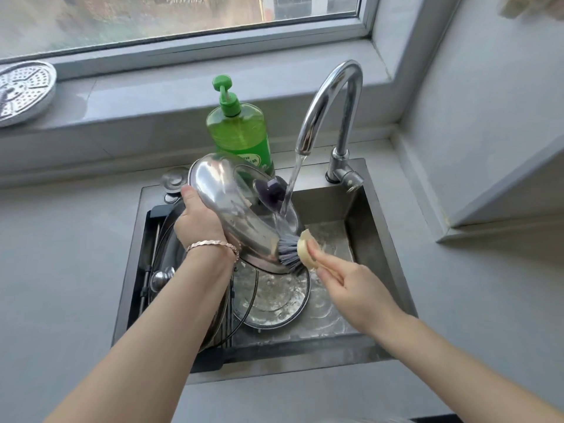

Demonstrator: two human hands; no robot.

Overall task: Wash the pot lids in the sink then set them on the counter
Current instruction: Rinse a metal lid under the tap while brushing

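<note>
At the centre of the frame, the left hand (200, 221) held a steel pot lid (235, 209) tilted over the sink (381, 239), its grip closed on the rim. The right hand (341, 276) pinched a scrub brush (297, 247) against the lid's lower edge, under the tap's (329, 108) running water. Another lid (271, 297) lay in the basin below.

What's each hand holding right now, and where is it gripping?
Left hand grips the steel pot lid by its rim, tilted under the tap water. Right hand pinches the scrub brush by its pale head.
</note>
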